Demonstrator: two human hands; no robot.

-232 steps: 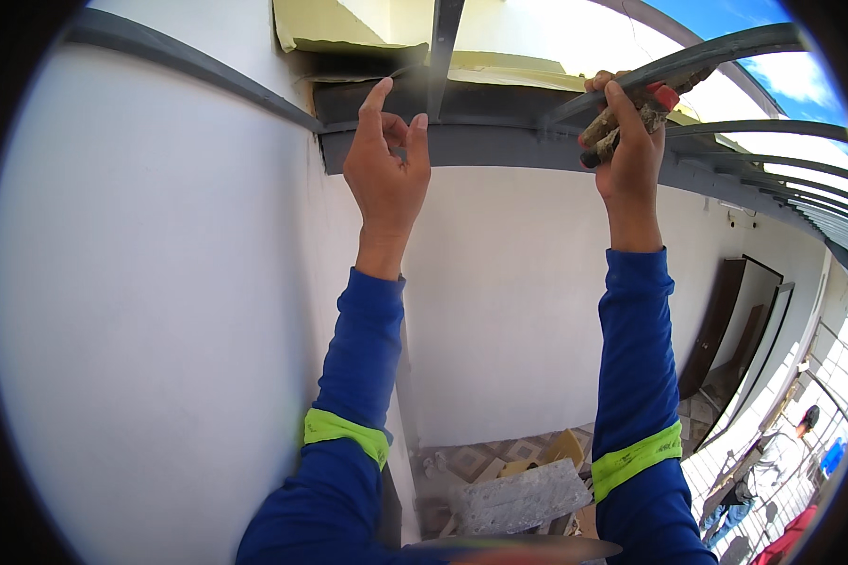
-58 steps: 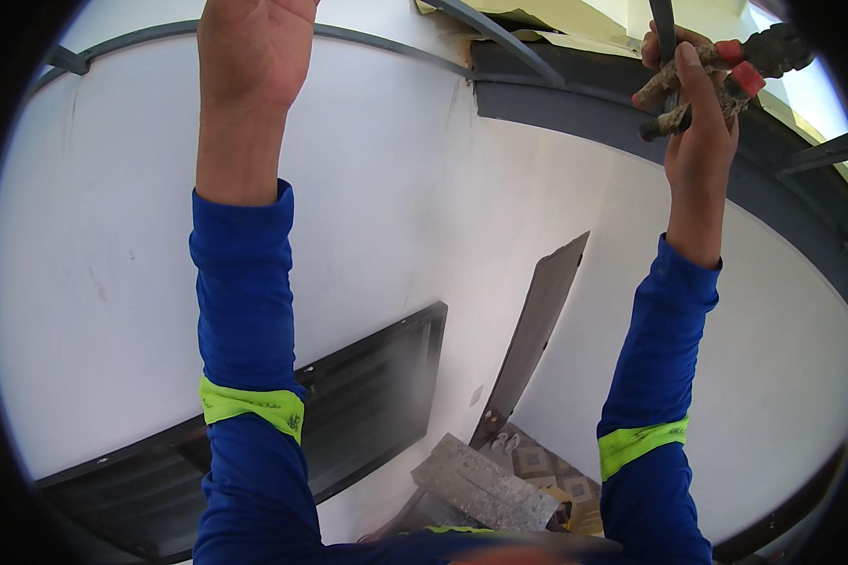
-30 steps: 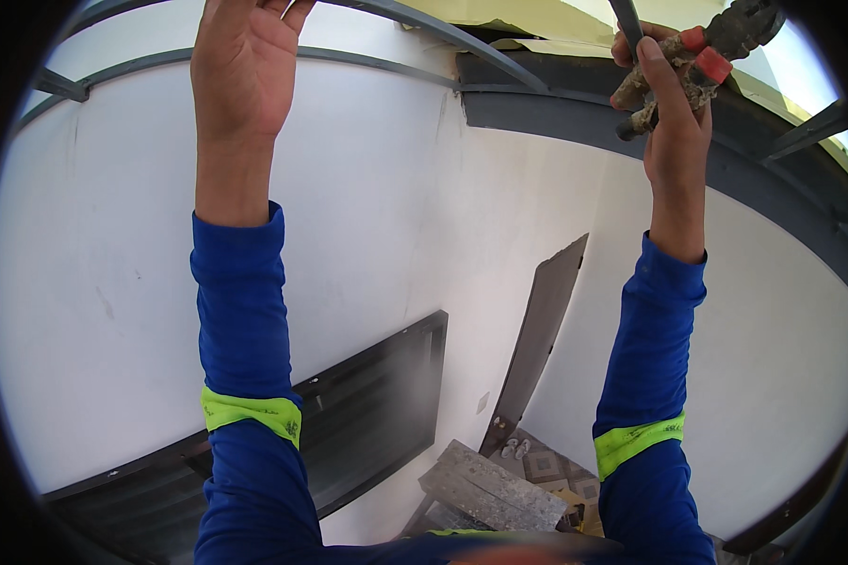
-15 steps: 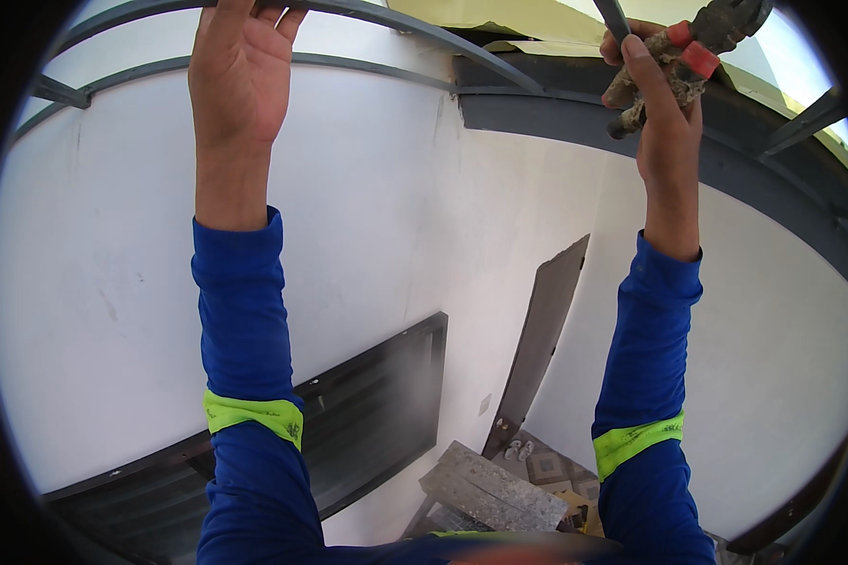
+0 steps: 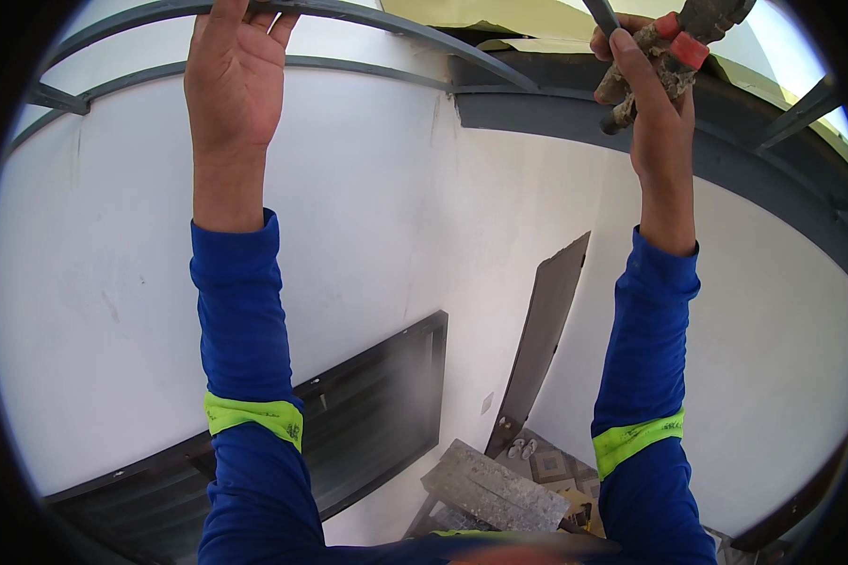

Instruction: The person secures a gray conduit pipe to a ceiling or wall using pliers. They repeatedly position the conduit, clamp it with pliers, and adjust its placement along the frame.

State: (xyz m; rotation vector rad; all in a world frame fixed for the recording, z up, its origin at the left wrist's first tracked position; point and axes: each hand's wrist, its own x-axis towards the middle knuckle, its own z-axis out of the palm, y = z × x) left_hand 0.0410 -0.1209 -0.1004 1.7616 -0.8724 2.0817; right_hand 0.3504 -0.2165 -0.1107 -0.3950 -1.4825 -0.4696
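Observation:
Overhead at the left, my left hand [image 5: 236, 94] is raised with its palm toward me, its fingers closed over a curved grey metal bar [image 5: 367, 11]. Some fingertips pass behind the bar or out of the picture's top. At the upper right my right hand [image 5: 658, 113] grips pliers [image 5: 688, 52] with worn, dirt-caked handles and red sections near the head. Their dark head points up and to the right, partly cut off by the top edge. Between thumb and fingers, the same hand pinches a narrow grey metal strip [image 5: 600, 12], whose upper end is out of sight.
A second grey bar [image 5: 349, 64] runs below the first, meeting a dark beam [image 5: 528, 118] under yellowish sheeting [image 5: 481, 13]. Below are a dark-framed window [image 5: 377, 414], a brown door [image 5: 542, 330], a weathered board [image 5: 495, 485] and pale footwear [image 5: 521, 448] on patterned floor.
Both hands appear slightly farther left in the picture, the right one with the pliers and strip also a little higher. Each keeps its hold.

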